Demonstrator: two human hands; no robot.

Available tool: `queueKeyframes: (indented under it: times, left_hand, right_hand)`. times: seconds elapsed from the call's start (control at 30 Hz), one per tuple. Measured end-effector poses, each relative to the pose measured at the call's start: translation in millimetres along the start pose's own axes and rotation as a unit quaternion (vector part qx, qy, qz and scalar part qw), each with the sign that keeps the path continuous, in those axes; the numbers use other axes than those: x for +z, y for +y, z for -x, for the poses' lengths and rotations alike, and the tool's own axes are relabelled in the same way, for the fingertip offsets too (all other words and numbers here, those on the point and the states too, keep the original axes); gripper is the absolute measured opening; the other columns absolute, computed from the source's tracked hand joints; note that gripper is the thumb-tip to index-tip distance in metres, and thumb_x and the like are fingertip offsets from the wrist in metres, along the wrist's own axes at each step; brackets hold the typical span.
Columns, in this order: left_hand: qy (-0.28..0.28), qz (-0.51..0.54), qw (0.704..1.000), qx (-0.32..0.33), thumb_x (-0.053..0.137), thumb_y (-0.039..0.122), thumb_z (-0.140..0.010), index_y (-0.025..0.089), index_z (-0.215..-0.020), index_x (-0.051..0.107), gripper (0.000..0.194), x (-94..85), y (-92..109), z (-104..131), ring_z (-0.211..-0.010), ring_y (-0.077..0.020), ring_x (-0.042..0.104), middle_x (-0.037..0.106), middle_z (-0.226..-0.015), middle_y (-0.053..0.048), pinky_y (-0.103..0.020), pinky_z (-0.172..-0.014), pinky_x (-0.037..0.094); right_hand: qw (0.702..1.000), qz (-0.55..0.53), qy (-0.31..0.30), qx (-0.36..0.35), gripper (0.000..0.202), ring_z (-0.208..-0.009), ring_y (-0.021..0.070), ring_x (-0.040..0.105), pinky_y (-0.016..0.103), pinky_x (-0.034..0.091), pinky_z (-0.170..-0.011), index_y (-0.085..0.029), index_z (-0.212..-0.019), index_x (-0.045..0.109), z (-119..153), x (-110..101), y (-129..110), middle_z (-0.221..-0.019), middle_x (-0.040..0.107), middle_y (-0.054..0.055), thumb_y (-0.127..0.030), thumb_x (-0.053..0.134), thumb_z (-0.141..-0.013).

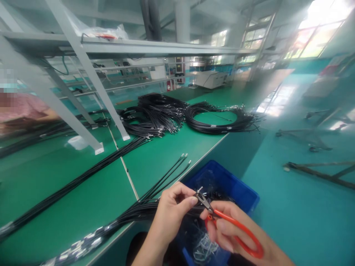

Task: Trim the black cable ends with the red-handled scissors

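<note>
My left hand [176, 208] pinches the end of a black cable between thumb and forefinger, just above a blue bin. Its small metallic tip [200, 189] sticks out past the fingers. My right hand [227, 225] grips red-handled cutting pliers [241, 226], whose dark jaws meet the cable beside my left fingertips. Whether the jaws are fully closed I cannot tell. Below my left hand, a bundle of black cables [138, 210] runs along the bench edge, and a few of its cable ends [185, 157] fan out with pale tips.
The blue bin [235, 181] holds black scraps and white pieces. Coiled black cables [213, 127] and a heap of cables [161, 111] lie on the green bench [163, 159]. Grey shelf posts [91, 74] rise at left. Another person's pink sleeve [24, 107] shows at far left.
</note>
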State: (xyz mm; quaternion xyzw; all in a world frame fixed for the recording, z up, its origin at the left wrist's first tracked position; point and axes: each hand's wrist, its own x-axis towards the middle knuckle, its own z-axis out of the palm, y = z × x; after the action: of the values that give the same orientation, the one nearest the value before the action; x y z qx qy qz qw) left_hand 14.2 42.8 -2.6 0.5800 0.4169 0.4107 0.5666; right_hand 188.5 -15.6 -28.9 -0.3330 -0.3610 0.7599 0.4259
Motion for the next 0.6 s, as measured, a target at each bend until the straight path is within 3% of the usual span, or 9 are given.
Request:
queueKeyframes:
  times: [0.37, 0.6]
  left_hand:
    - [-0.001, -0.015, 1.0, 0.023, 0.068, 0.024, -0.073, 0.016, -0.069, 0.063, 0.01, -0.8, -5, -1, -0.061, -0.0121, 0.047, 0.052, -0.064, 0.002, -0.022, -0.058, 0.036]
    - [-0.005, -0.027, 0.999, 0.024, 0.068, 0.026, -0.073, 0.016, -0.069, 0.063, 0.012, -3.1, -6, 0, -0.063, -0.0131, 0.048, 0.051, -0.065, 0.001, -0.023, -0.059, 0.037]
  right_hand:
    - [0.999, -0.031, -0.021, -0.009, 0.032, -0.037, 0.0027, 0.041, 0.016, 0.024, -0.037, -0.011, -0.1, 0.058, -5, -3, 0, -0.068, 0.067, 0.007, -0.034, 0.063, -0.078]
    - [0.999, -0.01, -0.036, -0.008, 0.033, -0.031, 0.0016, 0.04, 0.012, 0.025, -0.03, -0.011, -0.093, 0.059, -11, -4, -3, -0.063, 0.067, 0.006, -0.036, 0.068, -0.073]
